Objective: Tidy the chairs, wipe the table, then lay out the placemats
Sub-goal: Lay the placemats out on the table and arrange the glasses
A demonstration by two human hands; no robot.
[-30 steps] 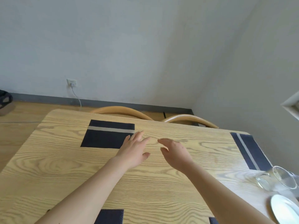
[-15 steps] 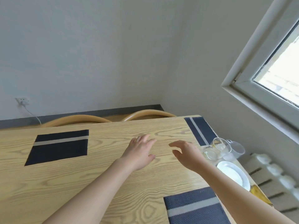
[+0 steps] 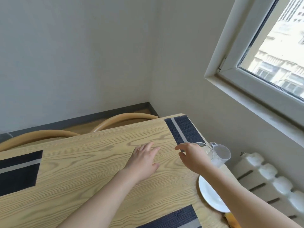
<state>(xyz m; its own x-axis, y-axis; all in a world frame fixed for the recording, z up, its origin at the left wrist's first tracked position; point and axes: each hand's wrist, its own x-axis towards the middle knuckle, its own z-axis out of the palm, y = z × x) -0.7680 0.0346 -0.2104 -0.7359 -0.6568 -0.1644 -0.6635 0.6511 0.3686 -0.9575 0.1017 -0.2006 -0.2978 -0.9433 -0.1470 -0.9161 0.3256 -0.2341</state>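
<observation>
Three dark blue placemats with a grey stripe lie on the light wooden table (image 3: 92, 162): one at the far right corner (image 3: 183, 130), one at the left edge (image 3: 18, 171), one at the near edge (image 3: 177, 218). My left hand (image 3: 144, 161) hovers over bare wood with fingers spread, holding nothing. My right hand (image 3: 193, 155) reaches toward the far-right placemat's near end, fingers apart and empty, just beside a glass. Two curved wooden chair backs (image 3: 121, 117) (image 3: 36, 137) sit tucked behind the far table edge.
A clear glass (image 3: 208, 149) and a clear measuring jug (image 3: 221, 153) stand at the table's right edge. A white plate (image 3: 209, 195) lies nearer me, partly under my right forearm. A white radiator (image 3: 269, 178) runs under the window (image 3: 269, 51).
The view has swung right, bringing the window, radiator and plate into sight. Both hands have moved right across the table, my right hand now reaching the far-right placemat and the glass.
</observation>
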